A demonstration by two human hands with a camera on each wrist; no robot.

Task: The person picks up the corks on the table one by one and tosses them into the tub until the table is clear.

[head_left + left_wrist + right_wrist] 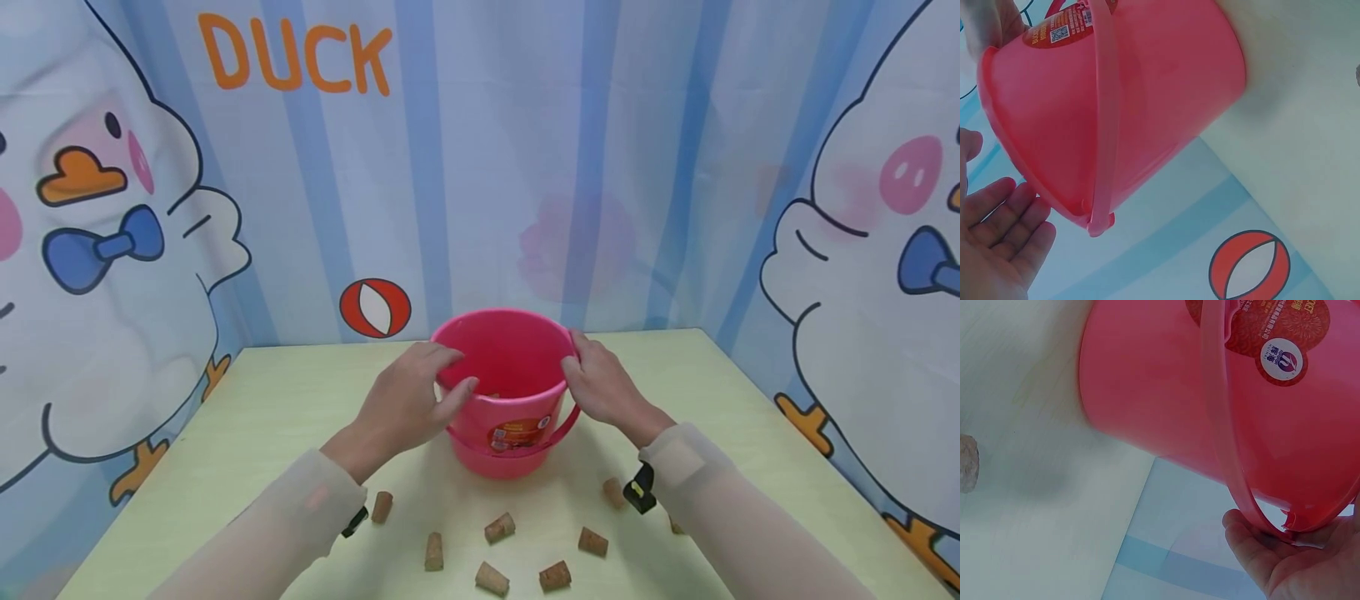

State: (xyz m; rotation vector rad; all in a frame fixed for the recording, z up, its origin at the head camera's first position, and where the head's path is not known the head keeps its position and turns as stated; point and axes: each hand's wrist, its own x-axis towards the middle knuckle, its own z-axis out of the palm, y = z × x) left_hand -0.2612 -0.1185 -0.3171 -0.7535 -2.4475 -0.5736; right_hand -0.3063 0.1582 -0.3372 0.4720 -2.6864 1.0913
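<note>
bucket (504, 463): sitting between the hands, beyond the corks (499, 527)
right hand (603, 383): gripping the rim (517, 401)
left hand (405, 396): extending relaxed fingers beside it
step: apparently steadying the bucket
next move: probably needing a firmer left hold

A pale yellow tabletop (300, 396) bears a pink bucket (498, 460) with eight brown corks (499, 527) strewn on the bucket's near side, one to its front left, the rightmost cork (677, 526), well off to its right, only partly visible.
</note>
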